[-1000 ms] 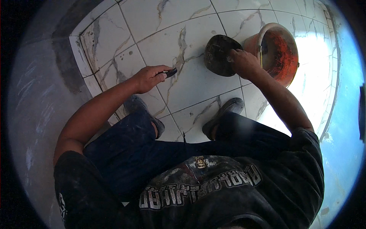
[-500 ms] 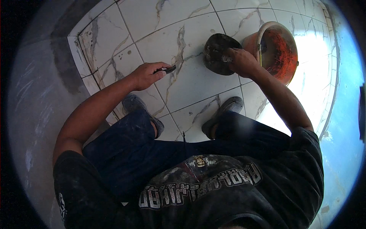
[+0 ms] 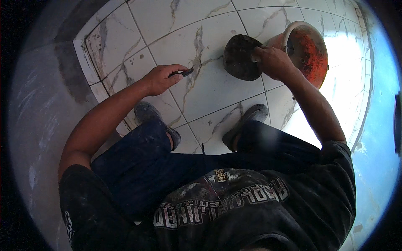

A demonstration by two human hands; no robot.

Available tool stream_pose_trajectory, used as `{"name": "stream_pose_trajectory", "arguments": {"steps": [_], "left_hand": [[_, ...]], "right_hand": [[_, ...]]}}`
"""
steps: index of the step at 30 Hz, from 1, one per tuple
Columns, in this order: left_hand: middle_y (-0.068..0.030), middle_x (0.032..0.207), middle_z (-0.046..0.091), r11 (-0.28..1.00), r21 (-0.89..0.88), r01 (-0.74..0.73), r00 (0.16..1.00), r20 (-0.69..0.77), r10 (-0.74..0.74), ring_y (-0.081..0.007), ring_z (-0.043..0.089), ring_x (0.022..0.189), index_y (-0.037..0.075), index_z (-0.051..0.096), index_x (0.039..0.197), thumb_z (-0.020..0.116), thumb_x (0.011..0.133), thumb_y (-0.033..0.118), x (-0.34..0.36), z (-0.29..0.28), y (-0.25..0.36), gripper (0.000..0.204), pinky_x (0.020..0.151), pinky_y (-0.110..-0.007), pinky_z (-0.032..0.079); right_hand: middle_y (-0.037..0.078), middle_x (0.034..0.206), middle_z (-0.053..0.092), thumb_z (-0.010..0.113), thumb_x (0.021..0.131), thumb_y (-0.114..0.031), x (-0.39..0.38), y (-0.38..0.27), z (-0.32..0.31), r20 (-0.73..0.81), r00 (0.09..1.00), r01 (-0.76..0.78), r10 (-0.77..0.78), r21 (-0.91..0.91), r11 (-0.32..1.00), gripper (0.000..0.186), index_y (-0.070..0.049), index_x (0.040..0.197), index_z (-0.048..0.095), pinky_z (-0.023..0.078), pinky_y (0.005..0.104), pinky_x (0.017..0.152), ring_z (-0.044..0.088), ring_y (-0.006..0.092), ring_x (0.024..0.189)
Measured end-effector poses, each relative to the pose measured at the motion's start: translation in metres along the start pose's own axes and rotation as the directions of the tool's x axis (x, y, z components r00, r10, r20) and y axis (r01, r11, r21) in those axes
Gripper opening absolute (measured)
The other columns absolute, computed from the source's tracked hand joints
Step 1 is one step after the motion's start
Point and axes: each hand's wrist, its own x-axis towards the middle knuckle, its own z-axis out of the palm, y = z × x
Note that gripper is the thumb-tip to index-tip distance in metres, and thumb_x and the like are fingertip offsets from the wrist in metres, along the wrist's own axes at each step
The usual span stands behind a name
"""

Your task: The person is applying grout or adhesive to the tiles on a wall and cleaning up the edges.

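Note:
My left hand [image 3: 165, 78] holds a small, thin, dark tool [image 3: 186, 72] out over the marble-patterned tiles [image 3: 201, 96]. My right hand [image 3: 274, 62] is closed on the right edge of a dark, rounded, dirty object [image 3: 238, 56], perhaps a shallow pan or bowl; its exact shape is hard to make out. Just beyond that hand stands a stained orange bucket [image 3: 310, 56] with a pale handle, partly hidden by my hand and the dark object.
My two shoes [image 3: 247, 125] rest on the tiles below my hands. A grey, scuffed wall [image 3: 37, 108] curves along the left, with a white tiled skirting [image 3: 86, 62] at its foot. At the far right is a bright, pale surface [image 3: 374, 138].
My left hand has edged forward with the dark tool. My right hand and the dark object have shifted slightly, the fingers now sitting a little farther right and higher against the bucket's side.

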Motion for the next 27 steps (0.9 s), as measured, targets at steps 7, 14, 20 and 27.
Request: {"name": "stream_pose_trajectory", "arguments": {"steps": [7,14,20,27], "left_hand": [[-0.0131,0.116,0.065,0.999,0.018,0.046,0.999,0.012,-0.047,-0.0238,0.06,0.105,0.007,0.056,0.13,0.052,0.095,0.029,0.001,0.0,0.002,0.041,0.094,-0.038,0.044],[-0.0131,0.116,0.064,1.0,0.012,0.027,0.999,0.027,-0.027,-0.0245,0.06,0.103,0.007,0.056,0.13,0.052,0.094,0.028,0.0,-0.003,0.0,0.042,0.094,-0.039,0.044],[-0.013,0.112,0.065,0.997,0.063,0.04,0.999,0.0,-0.04,-0.0245,0.06,0.1,0.007,0.056,0.13,0.053,0.094,0.029,0.002,-0.002,-0.003,0.042,0.092,-0.039,0.045],[-0.0125,0.107,0.066,1.0,0.022,0.006,1.0,-0.003,-0.006,-0.0243,0.06,0.095,0.01,0.056,0.13,0.052,0.095,0.029,0.0,-0.006,0.004,0.04,0.09,-0.039,0.045]], "right_hand": [[0.017,0.104,0.066,0.054,0.085,-0.008,0.006,-0.014,0.004,-0.06,0.996,-0.069,0.061,-0.146,0.987,0.023,-0.006,0.107,0.061,0.054,0.0468,0.081,0.067,0.0354,0.093],[0.017,0.101,0.066,0.053,0.085,-0.007,0.012,-0.007,0.008,-0.038,0.999,0.004,-0.009,-0.12,0.993,0.022,-0.006,0.106,0.061,0.054,0.0471,0.08,0.067,0.0363,0.091],[0.019,0.099,0.067,0.057,0.082,-0.009,0.012,-0.005,0.016,-0.015,0.99,0.139,-0.139,-0.003,0.99,0.023,-0.005,0.104,0.062,0.052,0.0476,0.081,0.066,0.0377,0.091],[0.02,0.101,0.068,0.064,0.077,-0.013,0.01,-0.001,0.008,0.089,0.994,0.051,-0.062,0.119,0.992,0.039,-0.01,0.116,0.062,0.051,0.0457,0.086,0.066,0.0376,0.096]]}}
